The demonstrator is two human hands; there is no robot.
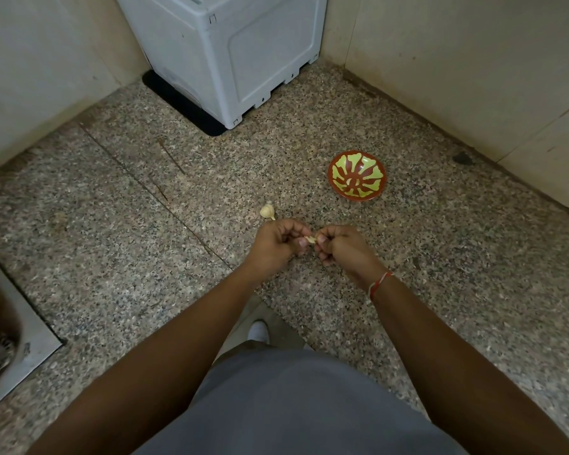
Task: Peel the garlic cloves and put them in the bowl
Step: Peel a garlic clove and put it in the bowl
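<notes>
Garlic clove (309, 239) — pinched between left hand (278, 246) and right hand (344, 249) fingertips.

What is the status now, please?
Left hand and right hand pinch one garlic clove. Bowl empty. Garlic bulb waits. Nothing blocking.

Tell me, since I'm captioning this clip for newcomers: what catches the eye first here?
The red and green patterned bowl stands out on the speckled counter, ahead and right of the hands. At centre, the left hand and right hand pinch a garlic clove between them, with a garlic bulb lying just beyond the left hand.
</notes>
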